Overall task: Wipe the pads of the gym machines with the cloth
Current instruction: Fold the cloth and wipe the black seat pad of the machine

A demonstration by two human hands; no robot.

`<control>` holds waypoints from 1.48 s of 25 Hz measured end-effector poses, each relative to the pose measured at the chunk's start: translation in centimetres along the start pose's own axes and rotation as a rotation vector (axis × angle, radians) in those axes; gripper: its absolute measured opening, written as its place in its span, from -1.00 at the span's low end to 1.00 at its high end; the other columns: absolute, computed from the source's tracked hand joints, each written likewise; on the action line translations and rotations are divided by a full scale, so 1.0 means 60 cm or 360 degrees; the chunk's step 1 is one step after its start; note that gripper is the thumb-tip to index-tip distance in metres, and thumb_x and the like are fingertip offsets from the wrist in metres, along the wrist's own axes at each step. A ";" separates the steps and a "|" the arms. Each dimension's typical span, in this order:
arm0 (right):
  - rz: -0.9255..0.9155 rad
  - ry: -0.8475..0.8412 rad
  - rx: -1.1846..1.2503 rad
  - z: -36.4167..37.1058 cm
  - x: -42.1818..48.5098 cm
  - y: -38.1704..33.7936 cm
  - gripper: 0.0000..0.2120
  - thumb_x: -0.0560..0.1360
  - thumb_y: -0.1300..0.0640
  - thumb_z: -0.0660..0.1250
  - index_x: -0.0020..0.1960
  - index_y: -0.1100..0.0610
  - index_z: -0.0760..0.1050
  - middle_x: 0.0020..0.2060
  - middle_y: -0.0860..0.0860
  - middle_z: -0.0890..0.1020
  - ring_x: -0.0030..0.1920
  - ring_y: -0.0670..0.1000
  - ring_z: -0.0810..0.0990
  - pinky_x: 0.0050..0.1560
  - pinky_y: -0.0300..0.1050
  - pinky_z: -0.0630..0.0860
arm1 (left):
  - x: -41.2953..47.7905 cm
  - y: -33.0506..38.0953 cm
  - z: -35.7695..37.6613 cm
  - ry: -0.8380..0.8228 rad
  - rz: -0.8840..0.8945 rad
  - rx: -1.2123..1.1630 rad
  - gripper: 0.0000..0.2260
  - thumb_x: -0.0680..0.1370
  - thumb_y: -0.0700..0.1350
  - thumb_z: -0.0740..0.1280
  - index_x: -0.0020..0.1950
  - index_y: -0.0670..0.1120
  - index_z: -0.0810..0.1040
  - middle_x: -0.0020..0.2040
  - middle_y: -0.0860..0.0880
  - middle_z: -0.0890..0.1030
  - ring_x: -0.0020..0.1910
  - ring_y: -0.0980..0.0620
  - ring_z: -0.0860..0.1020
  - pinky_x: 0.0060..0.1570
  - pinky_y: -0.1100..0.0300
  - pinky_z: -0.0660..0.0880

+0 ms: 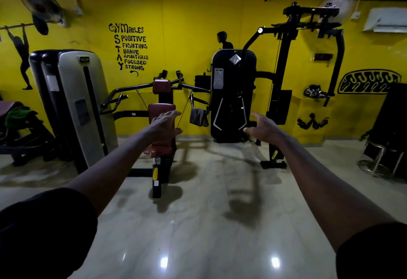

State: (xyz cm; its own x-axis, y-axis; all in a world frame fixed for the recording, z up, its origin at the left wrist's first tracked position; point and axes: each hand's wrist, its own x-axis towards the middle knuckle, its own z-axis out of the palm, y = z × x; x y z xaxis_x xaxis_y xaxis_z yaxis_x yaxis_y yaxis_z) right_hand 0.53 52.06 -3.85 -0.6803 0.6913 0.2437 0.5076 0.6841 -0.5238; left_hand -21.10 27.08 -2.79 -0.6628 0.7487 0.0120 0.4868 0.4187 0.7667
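Observation:
A chest press machine stands ahead against the yellow wall, with a maroon head pad (161, 86), back pad (158, 111) and seat pad (157, 149). A grey cloth (198, 117) hangs from the machine's right handle. Both my arms reach forward at chest height. My left hand (165, 125) is open, fingers spread, in front of the back pad. My right hand (263, 126) is open too, empty, in front of the black weight-stack cover (232, 93). Neither hand touches the cloth.
A grey weight-stack housing (72, 106) stands left of the seat. A bench with a green cloth (18, 115) sits at the far left. A tall black cable machine (284, 84) is on the right, a stool (383, 157) at far right. Glossy floor lies between me and the machines.

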 end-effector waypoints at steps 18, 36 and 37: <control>0.0096 0.0026 0.0022 0.172 0.702 0.096 -0.30 0.58 0.05 0.37 0.59 0.20 0.13 0.49 0.18 0.33 0.41 0.18 0.42 0.10 -0.13 0.40 | 0.778 -0.096 -0.061 0.0130 0.0499 0.0698 -0.39 0.57 -0.02 0.37 0.56 -0.02 0.19 0.54 -0.14 0.24 0.48 -0.20 0.26 0.39 -0.28 0.26; 0.0025 -0.0214 0.0098 0.410 1.373 0.206 -0.29 0.54 0.01 0.41 0.57 0.14 0.17 0.50 0.17 0.29 0.44 0.18 0.37 0.32 0.05 0.43 | 1.421 -0.161 0.003 0.0087 0.0295 0.0712 -0.39 0.59 -0.03 0.34 0.58 -0.01 0.15 0.57 -0.16 0.18 0.53 -0.20 0.15 0.44 -0.21 0.12; 0.0034 -0.0252 0.0103 0.430 1.402 0.211 -0.28 0.53 0.02 0.41 0.57 0.15 0.17 0.50 0.18 0.30 0.44 0.18 0.38 0.32 0.05 0.43 | 1.456 -0.169 0.002 0.0071 0.0305 0.0724 -0.39 0.59 -0.03 0.34 0.58 0.00 0.15 0.56 -0.17 0.19 0.52 -0.20 0.16 0.45 -0.22 0.13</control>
State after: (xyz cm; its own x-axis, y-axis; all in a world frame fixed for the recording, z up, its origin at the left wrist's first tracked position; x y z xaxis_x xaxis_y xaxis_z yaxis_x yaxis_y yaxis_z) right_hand -63.90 112.85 -11.03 -0.7471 0.6567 0.1027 0.4914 0.6497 -0.5800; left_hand -83.90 88.31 -9.60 -0.5560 0.8156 0.1603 0.7947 0.4651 0.3902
